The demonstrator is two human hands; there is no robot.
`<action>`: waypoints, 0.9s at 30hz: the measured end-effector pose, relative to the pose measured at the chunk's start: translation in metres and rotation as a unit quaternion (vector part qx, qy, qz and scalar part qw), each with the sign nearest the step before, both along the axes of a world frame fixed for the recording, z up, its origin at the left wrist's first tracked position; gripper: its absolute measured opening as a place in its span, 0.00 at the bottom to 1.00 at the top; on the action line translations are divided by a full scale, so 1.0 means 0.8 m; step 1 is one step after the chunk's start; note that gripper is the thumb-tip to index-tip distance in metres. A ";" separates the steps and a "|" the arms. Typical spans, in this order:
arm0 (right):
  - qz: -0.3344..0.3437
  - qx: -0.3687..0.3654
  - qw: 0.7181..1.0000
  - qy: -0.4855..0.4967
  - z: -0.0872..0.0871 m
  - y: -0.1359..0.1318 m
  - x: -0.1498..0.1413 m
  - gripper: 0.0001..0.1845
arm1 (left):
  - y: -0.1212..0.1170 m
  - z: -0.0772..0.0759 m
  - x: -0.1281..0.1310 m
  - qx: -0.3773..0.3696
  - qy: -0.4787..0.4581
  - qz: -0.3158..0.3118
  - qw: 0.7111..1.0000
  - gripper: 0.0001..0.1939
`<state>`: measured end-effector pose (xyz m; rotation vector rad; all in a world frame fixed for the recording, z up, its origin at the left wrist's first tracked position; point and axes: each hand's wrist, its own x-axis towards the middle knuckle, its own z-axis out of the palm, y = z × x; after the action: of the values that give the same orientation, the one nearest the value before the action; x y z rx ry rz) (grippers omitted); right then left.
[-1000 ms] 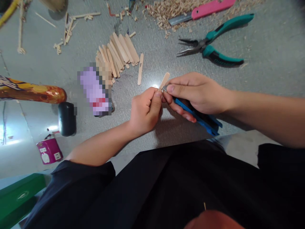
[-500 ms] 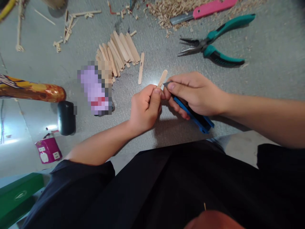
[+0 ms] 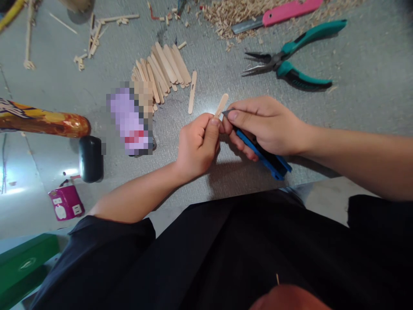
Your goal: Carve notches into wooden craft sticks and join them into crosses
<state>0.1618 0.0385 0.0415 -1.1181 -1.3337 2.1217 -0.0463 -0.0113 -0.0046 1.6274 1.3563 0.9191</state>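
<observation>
My left hand point(image 3: 196, 146) is closed in a pinch on a small wooden stick point(image 3: 221, 104) whose rounded end points up and away. My right hand point(image 3: 267, 125) is wrapped round a blue utility knife point(image 3: 263, 155), with its blade tip held against the stick just above my left thumb. Both hands hover over the grey surface point(image 3: 361, 86), close to my lap.
A pile of wooden sticks point(image 3: 163, 73) and one slotted stick point(image 3: 192, 97) lie beyond my hands. Teal pliers point(image 3: 290, 64), a pink knife point(image 3: 277, 17) and wood shavings point(image 3: 229, 13) sit at the back right. A black mallet head point(image 3: 90, 159), a pink socket block point(image 3: 66, 206) and a green box point(image 3: 26, 267) are at the left.
The knife and my right hand slid a little up along the stick, and the knife's handle swung slightly. My left hand stays put.
</observation>
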 end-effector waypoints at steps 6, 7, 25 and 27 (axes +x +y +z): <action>0.004 -0.011 1.000 -0.004 0.000 0.001 0.000 0.27 | -0.001 0.002 0.000 0.019 0.032 0.005 0.999 0.30; 0.003 -0.012 1.000 -0.005 0.000 0.001 0.000 0.27 | -0.001 0.002 0.000 0.021 0.039 0.004 0.999 0.30; -0.021 0.036 0.998 -0.040 0.000 -0.006 -0.004 0.22 | 0.001 -0.002 -0.003 0.088 0.133 -0.018 0.987 0.27; -0.022 0.034 0.998 -0.043 0.000 -0.006 -0.004 0.23 | 0.000 -0.003 -0.003 0.089 0.136 -0.013 0.987 0.27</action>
<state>0.1587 0.0339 0.0416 -1.2122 -1.3949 2.0024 -0.0484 -0.0111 -0.0068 1.9595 1.4637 0.8457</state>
